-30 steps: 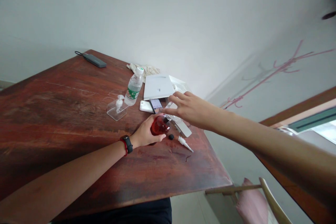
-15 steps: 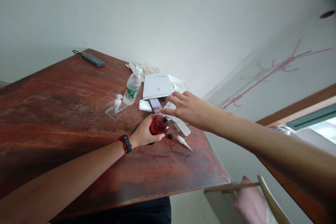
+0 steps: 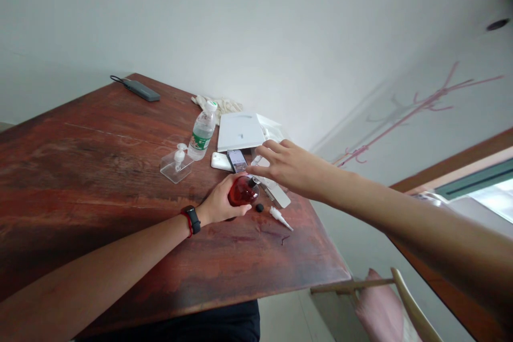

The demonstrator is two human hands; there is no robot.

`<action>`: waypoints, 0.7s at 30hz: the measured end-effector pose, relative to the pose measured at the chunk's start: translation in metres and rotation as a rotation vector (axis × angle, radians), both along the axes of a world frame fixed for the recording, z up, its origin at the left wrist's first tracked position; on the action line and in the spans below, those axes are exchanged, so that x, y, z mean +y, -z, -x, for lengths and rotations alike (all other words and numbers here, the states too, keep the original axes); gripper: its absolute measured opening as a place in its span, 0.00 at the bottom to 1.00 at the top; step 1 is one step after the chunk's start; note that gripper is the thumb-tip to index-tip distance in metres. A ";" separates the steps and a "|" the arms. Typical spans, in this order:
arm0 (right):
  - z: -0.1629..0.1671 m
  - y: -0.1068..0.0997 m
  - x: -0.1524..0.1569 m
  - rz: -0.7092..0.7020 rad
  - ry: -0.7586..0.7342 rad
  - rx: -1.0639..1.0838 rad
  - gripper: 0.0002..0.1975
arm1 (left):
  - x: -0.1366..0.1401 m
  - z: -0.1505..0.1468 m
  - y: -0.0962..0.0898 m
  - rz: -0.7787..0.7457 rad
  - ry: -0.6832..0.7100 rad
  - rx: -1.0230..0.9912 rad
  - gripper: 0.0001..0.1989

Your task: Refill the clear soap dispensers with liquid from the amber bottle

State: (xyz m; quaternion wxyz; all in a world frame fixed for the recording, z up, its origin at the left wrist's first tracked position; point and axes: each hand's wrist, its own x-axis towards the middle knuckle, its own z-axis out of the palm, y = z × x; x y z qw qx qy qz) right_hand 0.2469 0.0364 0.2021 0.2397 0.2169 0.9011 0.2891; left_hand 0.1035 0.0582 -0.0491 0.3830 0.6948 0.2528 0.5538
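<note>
My left hand (image 3: 222,199) is wrapped round a rounded clear bottle of red liquid (image 3: 242,191), which tilts towards the right. A dark piece with a light top shows at the bottle's neck (image 3: 253,182). Above it hovers my right hand (image 3: 280,163), with its thumb and fingers apart and nothing visible between them. Just right of the bottle lies a small black cap (image 3: 259,207). Beside that, a white pump nozzle (image 3: 281,218) rests on the wooden table (image 3: 120,171).
A green-labelled water bottle (image 3: 201,133) stands behind, near a clear plastic stand (image 3: 176,168) with a white pump head (image 3: 179,155). Farther back are two phones (image 3: 237,161), a white box (image 3: 240,131), pale gloves (image 3: 228,106) and a grey power bank (image 3: 141,90).
Both hands and the bottle hold nearly the same positions. Only a slight shift of the whole view shows.
</note>
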 end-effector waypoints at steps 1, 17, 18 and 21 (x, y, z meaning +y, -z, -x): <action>0.000 0.000 0.000 0.006 0.006 -0.007 0.22 | 0.000 0.000 0.000 0.007 0.001 -0.007 0.38; -0.004 0.004 0.000 -0.017 -0.030 0.006 0.21 | 0.000 0.001 0.000 -0.052 -0.038 0.017 0.39; -0.004 0.004 0.000 -0.019 -0.031 0.006 0.21 | 0.000 0.001 0.000 -0.050 -0.036 0.015 0.39; -0.003 0.004 -0.001 -0.023 -0.028 0.002 0.20 | -0.001 0.001 0.000 -0.029 -0.021 0.019 0.38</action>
